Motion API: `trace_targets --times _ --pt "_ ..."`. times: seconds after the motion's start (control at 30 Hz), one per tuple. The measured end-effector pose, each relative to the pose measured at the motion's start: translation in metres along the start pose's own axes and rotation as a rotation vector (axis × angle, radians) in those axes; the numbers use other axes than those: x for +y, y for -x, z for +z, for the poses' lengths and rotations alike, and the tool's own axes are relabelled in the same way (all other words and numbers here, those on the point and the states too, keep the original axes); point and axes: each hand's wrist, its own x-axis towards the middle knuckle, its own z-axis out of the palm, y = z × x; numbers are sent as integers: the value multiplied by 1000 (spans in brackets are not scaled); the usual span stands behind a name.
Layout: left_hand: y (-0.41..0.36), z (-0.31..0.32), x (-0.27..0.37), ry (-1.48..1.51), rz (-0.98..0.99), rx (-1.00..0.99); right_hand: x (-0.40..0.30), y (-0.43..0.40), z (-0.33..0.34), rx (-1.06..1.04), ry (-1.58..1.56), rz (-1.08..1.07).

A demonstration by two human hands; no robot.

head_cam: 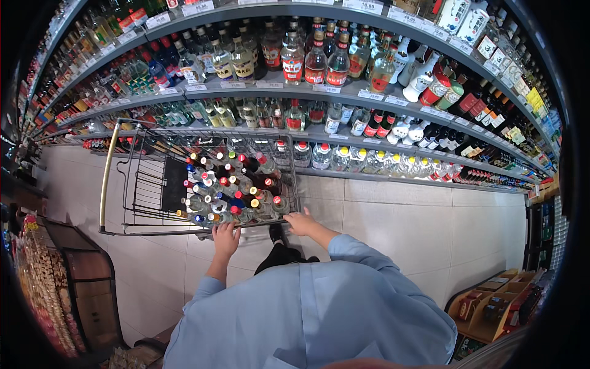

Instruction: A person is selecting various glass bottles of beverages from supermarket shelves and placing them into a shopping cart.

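A metal wire shopping cart (150, 233) stands sideways before me, its handle (108, 175) at the left. Glass bottles with red, yellow, blue and white caps (230, 189) stand packed upright at the basket's right end. My left hand (226, 239) hooks its fingers over the cart's near rim, close beside the nearest bottles. Farther right, my right hand (302, 223) holds the same rim near its corner, thumb raised. Behind the bottles, a dark panel (175, 184) sits inside the basket. The palms are partly hidden from above.
Liquor shelves (318, 92) with price tags curve along the far side. Clear bottles with yellow caps (378, 161) line the bottom shelf. Tiled floor (396, 221) extends to the right. A display stand (87, 276) is at lower left, a wooden rack (488, 304) at lower right.
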Motion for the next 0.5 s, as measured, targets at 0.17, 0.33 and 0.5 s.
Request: trace_targets --times 0.17,0.33,0.5 --pt "15 -11 -28 -80 -3 70 5 -3 16 83 12 26" --pt "16 -32 -60 -47 -98 -2 0 1 19 120 -25 74" --pt "17 -46 -86 -39 -72 -40 -6 4 22 174 -36 127"
